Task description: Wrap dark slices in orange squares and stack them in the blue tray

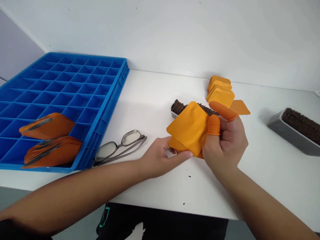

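Note:
Orange pouches [191,128] with rounded corners, several in a loose stack, are gripped by my left hand [163,158], its thumb pressed on the lower edge. At their right side is my right hand [223,138], wearing orange finger cots on thumb and index finger; these two are raised and apart, the other fingers curled. Whether the right hand also pinches a pouch edge is hidden. Partly covered behind the pouches stands a container of thin dark brown pieces [178,107]. Beyond the right hand lie a pile of orange pouches [220,91] and a single one [240,107].
At the left stands a blue divided tray [126,71], with dark-edged orange pouches [53,151] in its near compartments. Eyeglasses [120,146] lie beside it. A grey container [287,133] of dark pieces [302,123] is at the right. A white wall [162,36] closes off the back.

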Action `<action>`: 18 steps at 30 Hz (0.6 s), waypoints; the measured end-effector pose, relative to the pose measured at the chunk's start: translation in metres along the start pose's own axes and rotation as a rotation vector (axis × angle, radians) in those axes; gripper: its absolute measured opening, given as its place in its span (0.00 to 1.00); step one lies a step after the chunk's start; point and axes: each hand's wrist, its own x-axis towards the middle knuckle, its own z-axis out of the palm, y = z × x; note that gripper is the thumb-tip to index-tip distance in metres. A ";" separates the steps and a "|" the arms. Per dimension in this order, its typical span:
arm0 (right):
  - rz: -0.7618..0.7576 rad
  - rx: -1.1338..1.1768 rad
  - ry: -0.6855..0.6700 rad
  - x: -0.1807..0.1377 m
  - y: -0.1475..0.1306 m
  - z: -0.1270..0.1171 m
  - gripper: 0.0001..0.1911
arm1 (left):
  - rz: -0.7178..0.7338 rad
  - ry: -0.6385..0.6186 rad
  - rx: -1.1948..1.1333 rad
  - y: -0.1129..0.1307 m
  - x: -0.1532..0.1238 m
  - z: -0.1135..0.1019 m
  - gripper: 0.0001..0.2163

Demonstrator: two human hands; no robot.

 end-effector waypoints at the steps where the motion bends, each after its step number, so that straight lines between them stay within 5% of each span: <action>1: 0.023 0.014 -0.001 -0.001 -0.003 0.001 0.16 | -0.002 -0.042 -0.010 0.000 -0.002 0.002 0.14; 4: 0.068 0.066 -0.004 -0.006 -0.008 0.004 0.16 | 0.016 -0.089 -0.032 0.000 -0.006 0.005 0.12; 9: 0.042 0.036 0.001 -0.005 -0.002 0.005 0.18 | -0.022 0.060 -0.050 0.003 -0.005 -0.003 0.17; 18: -0.252 0.172 0.454 0.033 0.009 -0.008 0.12 | 0.055 0.178 -0.073 0.004 -0.003 -0.009 0.20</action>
